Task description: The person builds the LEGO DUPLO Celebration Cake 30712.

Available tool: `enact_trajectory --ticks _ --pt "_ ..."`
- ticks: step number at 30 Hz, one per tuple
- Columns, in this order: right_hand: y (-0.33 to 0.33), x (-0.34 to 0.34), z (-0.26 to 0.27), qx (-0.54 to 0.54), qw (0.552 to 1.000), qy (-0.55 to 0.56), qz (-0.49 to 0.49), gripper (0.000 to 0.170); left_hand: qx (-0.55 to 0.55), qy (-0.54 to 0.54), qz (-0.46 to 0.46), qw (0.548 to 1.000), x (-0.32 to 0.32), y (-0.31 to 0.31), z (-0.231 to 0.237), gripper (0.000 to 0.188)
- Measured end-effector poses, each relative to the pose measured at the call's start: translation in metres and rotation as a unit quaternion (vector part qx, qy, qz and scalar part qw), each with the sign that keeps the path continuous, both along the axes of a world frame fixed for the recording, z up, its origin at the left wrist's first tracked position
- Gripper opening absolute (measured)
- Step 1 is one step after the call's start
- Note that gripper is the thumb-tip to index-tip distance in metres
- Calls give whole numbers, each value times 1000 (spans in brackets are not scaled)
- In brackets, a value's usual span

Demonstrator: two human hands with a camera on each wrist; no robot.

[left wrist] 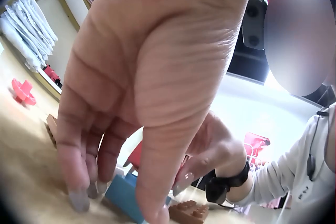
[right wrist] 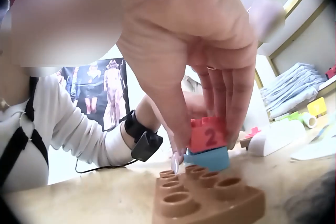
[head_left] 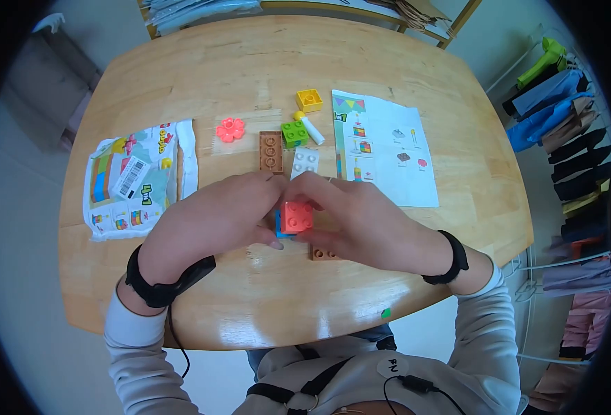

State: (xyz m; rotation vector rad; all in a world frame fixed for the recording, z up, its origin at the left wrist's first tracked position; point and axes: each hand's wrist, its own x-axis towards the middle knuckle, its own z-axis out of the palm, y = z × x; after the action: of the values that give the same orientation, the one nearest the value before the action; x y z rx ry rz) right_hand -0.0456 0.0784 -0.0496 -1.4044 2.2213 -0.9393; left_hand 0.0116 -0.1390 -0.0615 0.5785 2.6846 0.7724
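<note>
Both hands meet over the table's middle around two stacked toy bricks. A red brick [right wrist: 207,136] marked with a 2 sits on top of a blue brick [right wrist: 211,159]. Thumb and fingers of my right hand [head_left: 361,214] pinch the red brick. My left hand [head_left: 215,211] reaches down from the other side; in the left wrist view its thumb and fingers straddle the blue brick and hold it. Beside the right hand lies a brown studded plate [right wrist: 210,203], partly covered by that hand in the head view.
Beyond the hands lie another brown plate [head_left: 271,144], a white brick [head_left: 305,159], a green brick [head_left: 294,133], a yellow brick [head_left: 309,100], a white-and-yellow candle piece [head_left: 312,130] and a coral flower piece [head_left: 230,129]. A printed sheet [head_left: 388,166] lies right, a package [head_left: 131,200] left.
</note>
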Motion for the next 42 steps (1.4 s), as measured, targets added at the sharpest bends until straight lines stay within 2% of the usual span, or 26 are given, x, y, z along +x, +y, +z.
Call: enact_trajectory --ticks 5,7,10,12,20,22,25,28,33,42 --pt "-9 10 3 63 997 35 -9 39 -13 8 -8 1000 1 -1 2 46" --pt "-9 10 -9 -23 991 130 31 31 -23 -9 0 1000 0 1 4 46" --pt "-10 15 -8 -4 985 171 27 27 -23 -12 4 1000 -1 1 6 47" --pt "-11 14 -8 -3 986 165 30 28 -11 -51 16 999 -1 3 11 49" --pt "-10 0 -11 -7 996 83 33 32 15 -21 -38 999 -9 4 3 50" --pt "-9 -5 -3 39 997 31 60 37 17 -29 -46 998 -10 3 6 49" --pt "-7 -11 -3 54 997 19 59 42 34 -82 -33 996 -12 1 11 46" --pt "-5 -13 0 84 993 49 63 45 40 -133 1 990 -11 -2 10 43" --pt "-6 -10 -1 94 992 56 59 41 67 -98 -4 993 -11 -3 5 38" --pt "-2 -16 3 122 989 64 53 38 50 -116 25 992 -9 -1 8 35"
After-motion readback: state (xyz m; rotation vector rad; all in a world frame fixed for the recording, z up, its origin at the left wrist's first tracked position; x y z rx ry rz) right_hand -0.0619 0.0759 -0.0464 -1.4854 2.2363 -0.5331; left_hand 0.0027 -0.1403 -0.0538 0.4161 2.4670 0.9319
